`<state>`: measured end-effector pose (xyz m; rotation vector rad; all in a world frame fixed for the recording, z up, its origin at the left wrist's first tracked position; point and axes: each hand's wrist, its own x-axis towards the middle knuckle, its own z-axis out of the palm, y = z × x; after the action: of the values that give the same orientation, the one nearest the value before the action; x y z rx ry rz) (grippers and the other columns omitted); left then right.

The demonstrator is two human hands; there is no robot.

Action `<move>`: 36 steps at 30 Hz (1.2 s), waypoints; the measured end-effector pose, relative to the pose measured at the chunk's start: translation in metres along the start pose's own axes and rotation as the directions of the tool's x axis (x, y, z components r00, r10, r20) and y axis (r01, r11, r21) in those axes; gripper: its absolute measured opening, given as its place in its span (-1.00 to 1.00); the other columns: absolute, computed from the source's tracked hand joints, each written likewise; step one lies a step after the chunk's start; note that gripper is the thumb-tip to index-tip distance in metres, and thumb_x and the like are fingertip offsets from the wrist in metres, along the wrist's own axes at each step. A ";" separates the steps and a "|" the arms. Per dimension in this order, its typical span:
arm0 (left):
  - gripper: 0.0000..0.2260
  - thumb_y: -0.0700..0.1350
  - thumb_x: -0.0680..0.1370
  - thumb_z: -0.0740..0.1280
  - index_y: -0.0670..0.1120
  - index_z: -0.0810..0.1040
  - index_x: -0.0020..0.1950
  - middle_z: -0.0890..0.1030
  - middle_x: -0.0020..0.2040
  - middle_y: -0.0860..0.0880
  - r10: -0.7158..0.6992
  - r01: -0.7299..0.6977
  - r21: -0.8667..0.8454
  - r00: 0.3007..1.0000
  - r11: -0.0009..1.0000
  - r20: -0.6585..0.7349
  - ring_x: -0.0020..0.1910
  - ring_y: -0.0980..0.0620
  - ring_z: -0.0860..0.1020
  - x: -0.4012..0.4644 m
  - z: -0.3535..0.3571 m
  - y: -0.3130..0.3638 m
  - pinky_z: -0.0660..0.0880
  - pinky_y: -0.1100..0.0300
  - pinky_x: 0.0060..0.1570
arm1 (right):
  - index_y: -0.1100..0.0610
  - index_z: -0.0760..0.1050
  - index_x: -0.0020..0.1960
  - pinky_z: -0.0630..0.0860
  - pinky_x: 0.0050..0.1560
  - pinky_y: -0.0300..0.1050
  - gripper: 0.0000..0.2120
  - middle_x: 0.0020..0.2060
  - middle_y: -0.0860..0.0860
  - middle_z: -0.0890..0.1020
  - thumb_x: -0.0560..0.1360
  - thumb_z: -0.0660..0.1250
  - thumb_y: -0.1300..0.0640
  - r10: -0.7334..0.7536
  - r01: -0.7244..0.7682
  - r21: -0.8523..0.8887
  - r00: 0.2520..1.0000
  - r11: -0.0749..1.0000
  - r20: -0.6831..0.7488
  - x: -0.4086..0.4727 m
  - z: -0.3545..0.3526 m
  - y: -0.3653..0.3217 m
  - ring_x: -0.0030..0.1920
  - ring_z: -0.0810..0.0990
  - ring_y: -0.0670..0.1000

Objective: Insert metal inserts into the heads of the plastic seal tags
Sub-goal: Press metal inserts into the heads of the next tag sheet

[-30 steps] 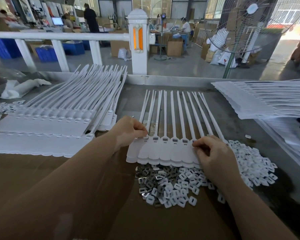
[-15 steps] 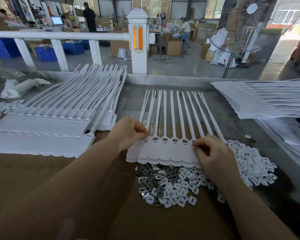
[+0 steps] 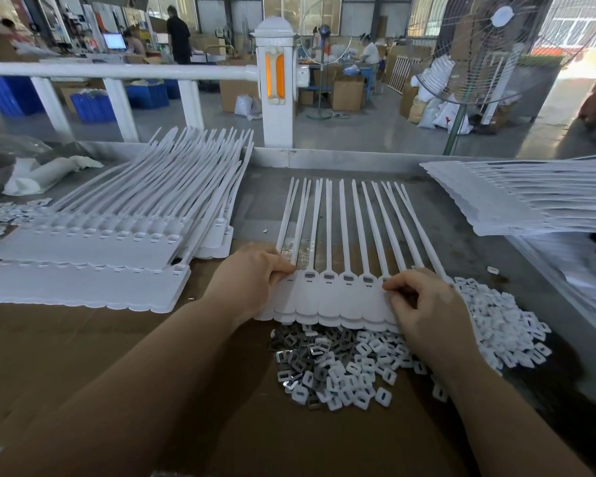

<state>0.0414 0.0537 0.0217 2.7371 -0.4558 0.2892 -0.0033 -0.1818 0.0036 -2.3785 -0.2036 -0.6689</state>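
A joined strip of white plastic seal tags (image 3: 338,297) lies flat in front of me, tails pointing away. Several of its middle heads show a grey metal insert in the slot. My left hand (image 3: 252,280) grips the strip's left end with curled fingers. My right hand (image 3: 424,304) has its fingertips curled down onto a head near the strip's right end; what they pinch is hidden. Just below the strip lies a heap of metal inserts (image 3: 300,356) mixed with white plastic caps (image 3: 365,376).
Two large stacks of tag strips (image 3: 93,249) lie to the left, another stack (image 3: 530,197) at the right. More white caps (image 3: 496,315) spread right of my right hand. A white railing post (image 3: 276,87) and a standing fan (image 3: 475,46) stand beyond the table's far edge.
Both hands stay on the tag strip almost unmoved. The right hand's fingertips have shifted slightly along the heads at the right end.
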 end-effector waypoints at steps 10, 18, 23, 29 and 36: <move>-0.58 -0.27 0.56 0.18 0.11 0.45 0.35 0.52 0.24 0.13 0.068 -0.065 0.181 0.998 0.981 -0.014 0.21 0.07 0.40 -0.012 0.007 -0.001 0.30 0.23 0.23 | 0.17 0.60 -0.10 0.51 -0.06 -0.10 -0.91 -0.19 0.00 0.59 0.45 0.35 0.31 0.002 -0.002 0.008 1.000 1.000 -0.006 -0.001 0.000 0.001 -0.13 0.54 0.00; -0.66 -0.29 0.56 0.17 0.04 0.57 0.18 0.56 0.07 0.12 0.020 -0.015 0.117 0.999 0.993 -0.046 0.11 0.07 0.43 -0.006 0.005 0.005 0.38 0.18 0.11 | 0.18 0.60 -0.10 0.51 -0.06 -0.11 -0.91 -0.18 0.00 0.60 0.45 0.35 0.31 0.001 -0.001 -0.004 1.000 1.000 -0.004 -0.001 0.000 0.000 -0.12 0.54 0.00; -0.61 -0.40 0.47 0.17 0.01 0.55 0.12 0.55 0.07 0.07 -0.061 0.064 0.019 0.994 0.998 -0.093 0.14 0.06 0.42 -0.007 0.010 0.007 0.41 0.16 0.09 | 0.19 0.61 -0.09 0.52 -0.06 -0.08 -0.91 -0.16 0.03 0.61 0.46 0.35 0.30 -0.008 0.008 -0.021 1.000 1.000 0.001 0.000 0.000 0.000 -0.12 0.55 0.03; -0.53 -0.43 0.49 0.14 -0.02 0.54 0.26 0.53 0.07 0.02 -0.084 0.070 -0.105 0.986 0.992 -0.142 0.15 0.01 0.38 -0.013 0.019 0.004 0.35 0.18 0.18 | 0.18 0.60 -0.09 0.49 -0.05 -0.11 -0.91 -0.17 0.01 0.60 0.46 0.34 0.30 0.002 -0.002 -0.016 1.000 1.000 0.000 0.000 0.000 0.000 -0.11 0.54 0.01; -0.58 -0.40 0.50 0.19 -0.02 0.56 0.24 0.55 0.04 0.03 -0.062 0.052 -0.073 0.988 0.996 -0.139 0.09 0.02 0.38 -0.013 0.020 0.002 0.32 0.27 0.07 | 0.17 0.60 -0.10 0.46 -0.06 -0.17 -0.91 -0.17 -0.01 0.59 0.46 0.35 0.29 0.006 -0.006 -0.014 1.000 1.000 -0.002 0.000 0.001 0.001 -0.12 0.54 -0.02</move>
<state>0.0318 0.0483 0.0006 2.6354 -0.3418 0.4409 -0.0029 -0.1821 0.0022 -2.3906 -0.1917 -0.6713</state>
